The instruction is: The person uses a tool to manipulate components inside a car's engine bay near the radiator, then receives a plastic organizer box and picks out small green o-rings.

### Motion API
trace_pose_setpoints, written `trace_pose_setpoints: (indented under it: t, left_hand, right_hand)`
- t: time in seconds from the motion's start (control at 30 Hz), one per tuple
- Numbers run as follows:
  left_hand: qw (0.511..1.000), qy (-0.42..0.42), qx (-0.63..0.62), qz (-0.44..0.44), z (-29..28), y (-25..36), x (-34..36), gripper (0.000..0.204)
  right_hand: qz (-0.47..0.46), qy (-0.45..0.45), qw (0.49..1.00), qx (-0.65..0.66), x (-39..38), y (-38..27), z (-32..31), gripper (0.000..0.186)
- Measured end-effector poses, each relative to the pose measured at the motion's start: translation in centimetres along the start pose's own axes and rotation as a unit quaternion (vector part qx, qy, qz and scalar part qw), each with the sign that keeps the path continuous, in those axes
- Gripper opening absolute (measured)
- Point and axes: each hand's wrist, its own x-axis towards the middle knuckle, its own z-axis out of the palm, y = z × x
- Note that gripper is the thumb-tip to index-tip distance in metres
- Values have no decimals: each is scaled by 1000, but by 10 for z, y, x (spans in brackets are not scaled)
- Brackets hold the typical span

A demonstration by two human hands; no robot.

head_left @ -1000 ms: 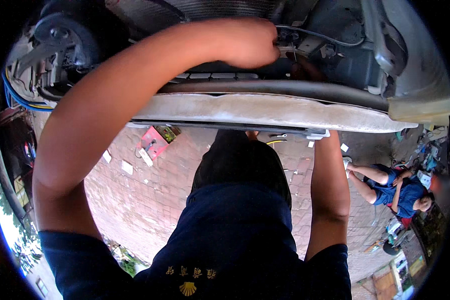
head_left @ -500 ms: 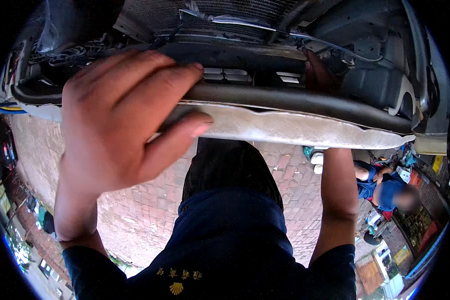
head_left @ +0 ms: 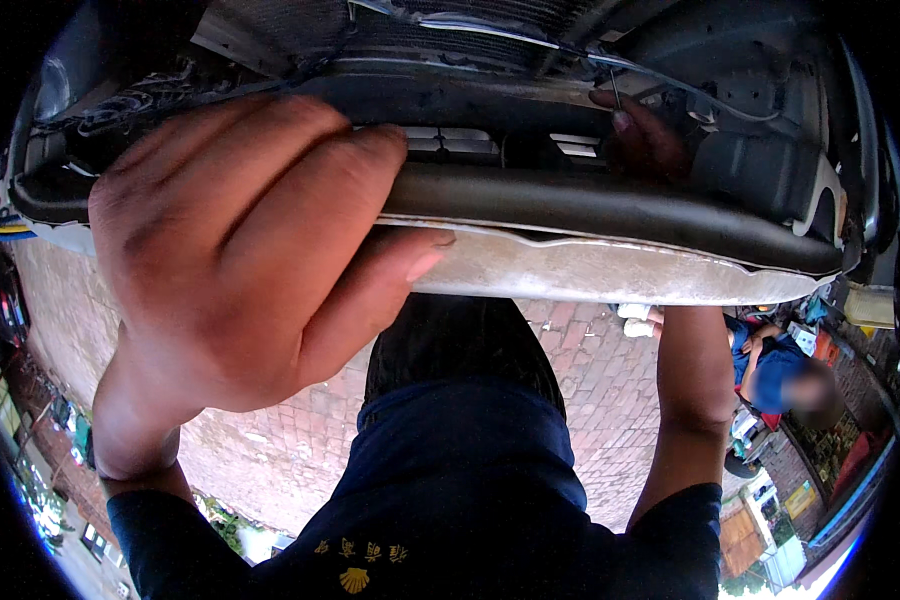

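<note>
My left hand (head_left: 245, 240) is wrapped over the long metal crossmember at the front of a vehicle, with a dark upper lip (head_left: 590, 205) and a weathered whitish face (head_left: 560, 270). Behind that crossmember, my right hand (head_left: 640, 135) is raised in shadow, fingers closed around a slim metal rod (head_left: 616, 85), perhaps a tool; its lower end is hidden. A pale cable (head_left: 730, 100) runs just above it, below a dark mesh radiator core (head_left: 480, 30).
Brick paving (head_left: 590, 400) lies below. A person (head_left: 770, 360) in dark blue reclines at the right among scattered items. A dark plastic housing (head_left: 740, 170) is right of my right hand; wiring (head_left: 140, 105) hangs at the upper left.
My left hand has come back from deep inside the engine bay onto the crossmember and now grips it. The view has shifted. My right hand stays behind the crossmember with the rod.
</note>
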Motion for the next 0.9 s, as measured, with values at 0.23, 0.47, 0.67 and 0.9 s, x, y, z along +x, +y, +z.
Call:
trace_pose_setpoints:
  t: [0.23, 0.47, 0.67, 0.9]
  left_hand:
    - [999, 7, -18, -27, -1, 2, -2, 34]
    - [997, 58, -14, -50, 7, 6, -7, 37]
    - [982, 142, -97, -73, -4, -4, -38, 37]
    - [989, 113, -76, -60, -43, -73, -137, 28]
  right_hand:
    - [37, 76, 991, -104, -8, -24, 1, 44]
    - [92, 310, 896, -304, -111, -62, 103, 32]
    - [267, 204, 897, -287, -175, -201, 153, 27]
    - [203, 220, 845, -443, -140, -375, 169, 43]
